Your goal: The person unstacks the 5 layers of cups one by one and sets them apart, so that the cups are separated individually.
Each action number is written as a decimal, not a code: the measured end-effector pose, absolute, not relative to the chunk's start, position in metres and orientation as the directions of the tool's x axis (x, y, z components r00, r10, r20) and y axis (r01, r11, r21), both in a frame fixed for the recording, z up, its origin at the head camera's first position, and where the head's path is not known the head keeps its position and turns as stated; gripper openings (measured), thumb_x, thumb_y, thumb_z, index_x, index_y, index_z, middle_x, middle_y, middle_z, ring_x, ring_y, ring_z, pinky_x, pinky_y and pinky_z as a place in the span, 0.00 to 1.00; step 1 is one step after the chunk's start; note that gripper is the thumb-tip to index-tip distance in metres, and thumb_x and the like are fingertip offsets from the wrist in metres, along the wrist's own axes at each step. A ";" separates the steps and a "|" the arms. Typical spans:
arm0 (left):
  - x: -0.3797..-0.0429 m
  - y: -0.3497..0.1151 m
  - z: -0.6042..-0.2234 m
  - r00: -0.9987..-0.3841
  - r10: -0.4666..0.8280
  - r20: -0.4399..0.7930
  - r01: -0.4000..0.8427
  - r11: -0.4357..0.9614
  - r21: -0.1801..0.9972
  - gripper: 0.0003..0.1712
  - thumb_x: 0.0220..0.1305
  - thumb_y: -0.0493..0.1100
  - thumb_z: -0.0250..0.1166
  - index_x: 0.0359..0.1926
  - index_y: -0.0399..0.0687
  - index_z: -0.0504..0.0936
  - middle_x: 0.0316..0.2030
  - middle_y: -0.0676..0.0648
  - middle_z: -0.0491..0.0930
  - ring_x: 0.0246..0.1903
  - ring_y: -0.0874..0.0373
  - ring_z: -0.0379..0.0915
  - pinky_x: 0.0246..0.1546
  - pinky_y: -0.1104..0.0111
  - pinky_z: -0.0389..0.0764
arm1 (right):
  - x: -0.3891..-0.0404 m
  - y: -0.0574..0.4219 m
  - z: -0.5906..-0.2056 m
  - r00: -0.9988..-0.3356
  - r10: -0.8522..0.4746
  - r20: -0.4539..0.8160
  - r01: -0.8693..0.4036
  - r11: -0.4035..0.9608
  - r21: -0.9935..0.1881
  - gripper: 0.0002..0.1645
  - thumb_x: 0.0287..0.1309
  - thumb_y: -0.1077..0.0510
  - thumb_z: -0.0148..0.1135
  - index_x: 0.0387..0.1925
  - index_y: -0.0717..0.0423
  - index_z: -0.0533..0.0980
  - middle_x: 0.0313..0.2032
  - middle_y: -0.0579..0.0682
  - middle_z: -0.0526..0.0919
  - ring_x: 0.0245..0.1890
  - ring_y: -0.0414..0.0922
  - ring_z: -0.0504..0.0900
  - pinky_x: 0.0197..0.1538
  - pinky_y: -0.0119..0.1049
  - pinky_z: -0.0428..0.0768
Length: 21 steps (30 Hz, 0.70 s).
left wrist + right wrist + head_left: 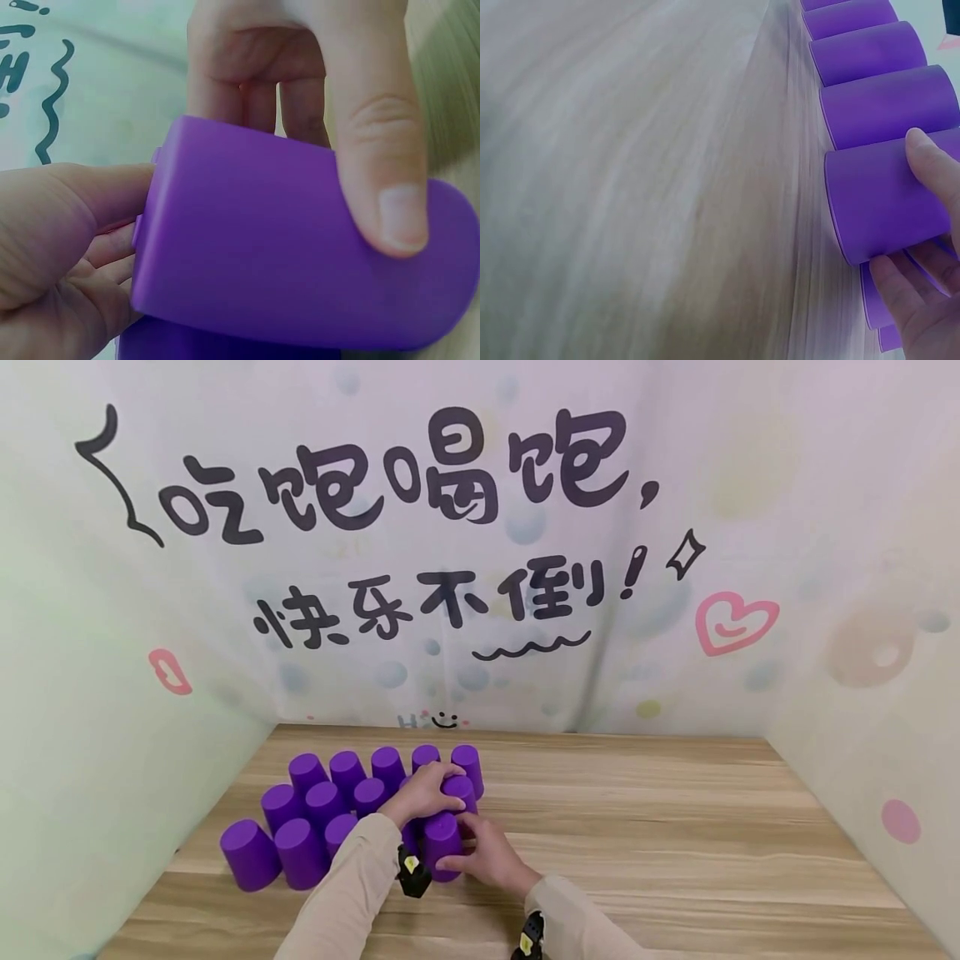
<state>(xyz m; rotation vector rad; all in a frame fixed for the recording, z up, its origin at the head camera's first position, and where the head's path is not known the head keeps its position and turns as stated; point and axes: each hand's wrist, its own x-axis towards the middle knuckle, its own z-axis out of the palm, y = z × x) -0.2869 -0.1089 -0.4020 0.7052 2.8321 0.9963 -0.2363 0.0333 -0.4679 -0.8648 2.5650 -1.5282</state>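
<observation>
Upside-down purple cups stand in three rows on the wooden table. My right hand (491,853) grips the right-end cup of the front row (441,850), thumb on its near side and fingers round the far side. In the left wrist view this front cup (247,240) fills the middle, with the right thumb (405,214) flat along it. My left hand (423,792) reaches over the rows and holds the right-end cup of the middle row (461,790) between thumb and fingers. Its palm (52,247) shows at the left in that wrist view, fingers partly hidden behind the front cup.
More purple cups stand leftward, such as the front-left cup (250,856) and the back-left cup (307,772); the left forearm covers some. A back-row cup (467,772) stands just beyond the left hand. A printed cloth wall (442,685) closes off the wooden table (675,843) behind.
</observation>
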 end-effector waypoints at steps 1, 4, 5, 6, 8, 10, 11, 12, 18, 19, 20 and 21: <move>-0.287 -0.109 -0.402 -0.895 0.437 0.091 0.398 0.687 0.608 0.24 0.45 0.36 0.69 0.46 0.35 0.75 0.41 0.41 0.77 0.40 0.50 0.72 0.43 0.58 0.73 | -0.236 0.033 -0.468 -0.845 -0.475 0.244 -0.442 0.365 -0.820 0.30 0.42 0.56 0.69 0.47 0.63 0.70 0.43 0.56 0.76 0.40 0.47 0.78 0.41 0.30 0.77; -0.287 -0.108 -0.402 -0.897 0.433 0.088 0.392 0.687 0.611 0.24 0.45 0.36 0.69 0.46 0.35 0.75 0.41 0.41 0.77 0.41 0.49 0.72 0.44 0.58 0.73 | -0.237 0.033 -0.469 -0.844 -0.480 0.241 -0.442 0.367 -0.818 0.30 0.43 0.57 0.69 0.48 0.64 0.69 0.44 0.56 0.76 0.41 0.47 0.78 0.42 0.31 0.77; -0.287 -0.108 -0.402 -0.897 0.433 0.086 0.390 0.687 0.613 0.24 0.46 0.36 0.69 0.47 0.35 0.75 0.41 0.41 0.76 0.41 0.49 0.72 0.44 0.58 0.72 | -0.237 0.033 -0.469 -0.842 -0.483 0.241 -0.444 0.365 -0.819 0.30 0.43 0.57 0.69 0.48 0.64 0.69 0.44 0.57 0.76 0.41 0.48 0.78 0.42 0.31 0.77; -0.287 -0.108 -0.402 -0.898 0.432 0.085 0.389 0.688 0.613 0.24 0.46 0.36 0.69 0.47 0.35 0.75 0.41 0.41 0.76 0.41 0.49 0.72 0.44 0.58 0.72 | -0.237 0.033 -0.470 -0.841 -0.485 0.240 -0.443 0.363 -0.820 0.31 0.43 0.57 0.68 0.49 0.64 0.68 0.44 0.57 0.76 0.41 0.48 0.78 0.42 0.31 0.77; -0.286 -0.108 -0.401 -0.898 0.432 0.080 0.386 0.690 0.613 0.24 0.46 0.36 0.68 0.47 0.35 0.75 0.42 0.41 0.76 0.42 0.49 0.71 0.44 0.58 0.72 | -0.237 0.033 -0.470 -0.838 -0.491 0.238 -0.442 0.356 -0.823 0.32 0.43 0.58 0.68 0.50 0.65 0.67 0.45 0.58 0.75 0.42 0.49 0.78 0.42 0.31 0.77; -0.286 -0.109 -0.401 -0.899 0.431 0.070 0.381 0.694 0.611 0.24 0.46 0.37 0.68 0.47 0.35 0.75 0.42 0.40 0.76 0.42 0.48 0.71 0.45 0.57 0.72 | -0.236 0.033 -0.469 -0.839 -0.491 0.233 -0.438 0.357 -0.825 0.33 0.44 0.57 0.68 0.51 0.65 0.66 0.47 0.58 0.74 0.43 0.49 0.78 0.42 0.31 0.77; -0.286 -0.110 -0.401 -0.901 0.428 0.064 0.375 0.697 0.611 0.25 0.47 0.37 0.68 0.48 0.35 0.75 0.43 0.40 0.76 0.42 0.48 0.71 0.45 0.57 0.72 | -0.236 0.034 -0.469 -0.841 -0.490 0.230 -0.435 0.358 -0.826 0.33 0.44 0.57 0.68 0.51 0.64 0.66 0.47 0.58 0.73 0.43 0.49 0.77 0.42 0.31 0.77; -0.285 -0.110 -0.401 -0.904 0.424 0.060 0.368 0.700 0.612 0.25 0.47 0.37 0.68 0.48 0.35 0.74 0.43 0.40 0.76 0.43 0.48 0.71 0.45 0.57 0.72 | -0.235 0.035 -0.468 -0.843 -0.488 0.225 -0.429 0.359 -0.829 0.33 0.44 0.57 0.68 0.52 0.64 0.66 0.47 0.58 0.73 0.43 0.49 0.77 0.43 0.31 0.77; -0.282 -0.114 -0.400 -0.912 0.408 0.024 0.332 0.704 0.628 0.29 0.48 0.37 0.68 0.53 0.37 0.70 0.47 0.38 0.73 0.47 0.45 0.69 0.48 0.53 0.70 | -0.234 0.047 -0.458 -0.851 -0.486 0.198 -0.404 0.365 -0.839 0.35 0.42 0.55 0.69 0.52 0.64 0.68 0.45 0.56 0.76 0.44 0.50 0.76 0.44 0.37 0.77; -0.281 -0.114 -0.400 -0.911 0.411 0.017 0.328 0.701 0.633 0.31 0.48 0.37 0.67 0.54 0.37 0.69 0.48 0.38 0.73 0.48 0.44 0.68 0.48 0.53 0.69 | -0.234 0.051 -0.457 -0.851 -0.488 0.195 -0.405 0.373 -0.835 0.35 0.42 0.55 0.69 0.52 0.64 0.68 0.46 0.56 0.76 0.44 0.51 0.76 0.44 0.38 0.77; -0.281 -0.115 -0.399 -0.911 0.413 0.010 0.324 0.698 0.639 0.32 0.48 0.37 0.67 0.55 0.38 0.68 0.48 0.37 0.73 0.49 0.44 0.68 0.49 0.53 0.69 | -0.235 0.056 -0.456 -0.850 -0.489 0.194 -0.407 0.379 -0.831 0.35 0.43 0.55 0.69 0.52 0.64 0.68 0.46 0.57 0.76 0.45 0.53 0.75 0.44 0.39 0.77; -0.281 -0.117 -0.399 -0.908 0.418 0.006 0.323 0.692 0.645 0.32 0.48 0.37 0.67 0.56 0.38 0.67 0.49 0.36 0.72 0.50 0.43 0.67 0.49 0.53 0.68 | -0.235 0.061 -0.455 -0.851 -0.488 0.194 -0.412 0.391 -0.823 0.35 0.43 0.55 0.68 0.53 0.65 0.68 0.47 0.58 0.75 0.46 0.53 0.75 0.44 0.40 0.77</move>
